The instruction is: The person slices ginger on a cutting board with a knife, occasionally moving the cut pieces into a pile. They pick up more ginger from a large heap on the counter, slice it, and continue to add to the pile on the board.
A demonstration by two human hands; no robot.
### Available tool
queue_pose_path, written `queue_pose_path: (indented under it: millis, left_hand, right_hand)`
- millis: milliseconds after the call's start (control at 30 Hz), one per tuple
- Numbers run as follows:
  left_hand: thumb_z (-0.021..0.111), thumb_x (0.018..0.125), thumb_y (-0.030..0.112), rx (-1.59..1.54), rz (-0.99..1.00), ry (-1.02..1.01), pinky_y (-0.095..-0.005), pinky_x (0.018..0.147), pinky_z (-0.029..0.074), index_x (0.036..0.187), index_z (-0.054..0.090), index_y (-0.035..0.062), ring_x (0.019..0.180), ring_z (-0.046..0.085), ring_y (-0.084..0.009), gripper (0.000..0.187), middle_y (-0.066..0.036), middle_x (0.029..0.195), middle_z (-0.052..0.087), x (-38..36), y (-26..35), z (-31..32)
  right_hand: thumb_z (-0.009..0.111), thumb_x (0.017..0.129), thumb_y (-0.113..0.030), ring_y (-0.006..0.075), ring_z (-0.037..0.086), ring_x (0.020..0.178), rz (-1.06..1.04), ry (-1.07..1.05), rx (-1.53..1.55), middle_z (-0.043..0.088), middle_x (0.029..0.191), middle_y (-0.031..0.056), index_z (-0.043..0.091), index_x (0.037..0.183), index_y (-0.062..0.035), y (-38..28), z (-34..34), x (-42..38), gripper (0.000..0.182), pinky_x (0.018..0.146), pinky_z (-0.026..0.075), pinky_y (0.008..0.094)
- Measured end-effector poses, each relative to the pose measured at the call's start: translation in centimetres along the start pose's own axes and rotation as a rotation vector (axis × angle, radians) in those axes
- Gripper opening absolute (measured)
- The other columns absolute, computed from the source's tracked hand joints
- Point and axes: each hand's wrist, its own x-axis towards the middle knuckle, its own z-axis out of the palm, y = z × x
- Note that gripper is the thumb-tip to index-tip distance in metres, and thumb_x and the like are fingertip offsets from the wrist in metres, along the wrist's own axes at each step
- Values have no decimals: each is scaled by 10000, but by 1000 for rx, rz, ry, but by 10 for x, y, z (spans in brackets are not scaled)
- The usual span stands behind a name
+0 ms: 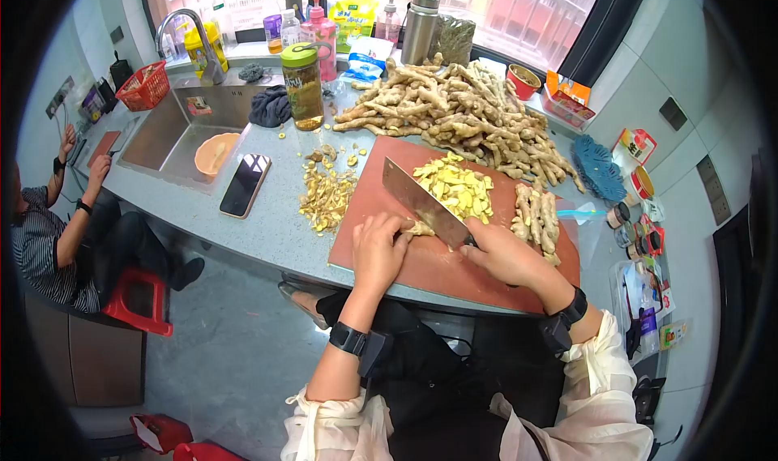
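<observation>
My right hand (504, 252) is closed round the handle of a cleaver (425, 204), whose broad blade stands over the brown cutting board (365, 246). Curled fingers of my left hand (379, 249) press a piece of ginger root (420, 228) to the board beside the blade. Behind the blade lies a heap of sliced ginger (458, 187). Several whole ginger roots (536, 222) rest at the board's right side. Left of the board is a pile of ginger scraps (322, 198) on the counter. The cleaver's handle is mostly hidden in my right hand.
A large mound of ginger (462, 108) fills the back of the counter. A phone (245, 185), a tea bottle (302, 88) and a sink (158, 141) are leftward. Jars (624, 232) and a blue mesh cloth (597, 167) stand right. Another person (61, 234) sits at far left.
</observation>
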Motion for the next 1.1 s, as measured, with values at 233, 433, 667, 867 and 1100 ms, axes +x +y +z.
queue_pose_path:
  millis: [233, 433, 667, 867, 1100]
  left_hand:
    - [761, 827, 127, -19, 26, 14, -396, 881, 406, 973, 763, 135, 976, 614, -253, 146, -20, 961, 677, 4, -5, -4]
    - [770, 818, 127, -41, 31, 36, -396, 889, 411, 968, 760, 131, 985, 617, -257, 151, -22, 964, 677, 1, -4, 2]
    - [780, 811, 125, -38, 33, 44, -396, 892, 418, 968, 760, 128, 985, 623, -253, 159, -24, 968, 680, -1, -8, 5]
    - [769, 827, 122, -35, 29, 36, -398, 872, 415, 994, 761, 132, 980, 624, -264, 167, -36, 955, 679, 0, -8, 4]
    - [776, 820, 134, -10, 22, 26, -392, 884, 414, 993, 769, 149, 984, 619, -247, 174, -20, 958, 674, 0, -3, 3]
  right_hand:
    - [627, 993, -205, 485, 630, 991, -56, 128, 6, 649, 1037, 299, 490, 1129, 25, -1, 26, 41, 301, 850, 490, 531]
    - [640, 979, -209, 491, 628, 1013, -73, 179, 60, 650, 1047, 307, 510, 1154, 24, 11, 23, 17, 320, 867, 493, 534]
    - [643, 984, -239, 513, 619, 1026, -107, 207, 72, 656, 1067, 320, 516, 1160, 18, 21, 16, -9, 337, 872, 487, 553]
    - [651, 985, -235, 518, 622, 1006, -106, 150, 17, 659, 1042, 326, 513, 1167, 21, 12, 5, -13, 343, 864, 485, 560]
    - [644, 989, -232, 518, 625, 995, -77, 93, -7, 653, 1020, 328, 494, 1146, 34, 5, 1, -12, 344, 850, 485, 563]
